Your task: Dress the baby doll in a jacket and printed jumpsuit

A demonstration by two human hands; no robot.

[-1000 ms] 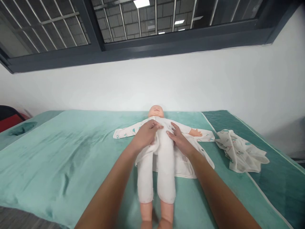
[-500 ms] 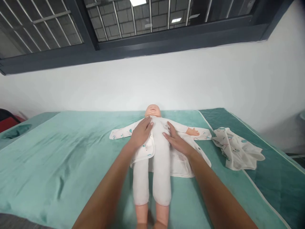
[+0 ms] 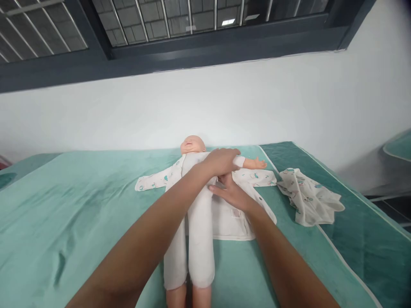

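A baby doll [image 3: 201, 248] in white padded clothing lies on its back, head away from me. A white printed baby jacket [image 3: 233, 226] is spread beneath it. The jacket's left-side sleeve covers one doll arm; its right-side sleeve lies flat below the other, bare-handed arm [image 3: 255, 163]. Reaching across the doll's chest, my left hand [image 3: 223, 161] is closed around that right-side arm, its fingertips partly hidden. Just below, my right hand [image 3: 231, 190] touches the doll's side beneath the arm, thumb and fingers apart.
A crumpled white printed garment [image 3: 310, 199] lies to the right on the green bed cover [image 3: 80, 214]. Behind the bed rises a white wall [image 3: 154, 111] with a dark-framed barred window [image 3: 180, 47] above.
My left hand has crossed from the jacket's left front to the right-side arm. That arm is raised off the flat sleeve. My right hand moved slightly down. The view shifted a little.
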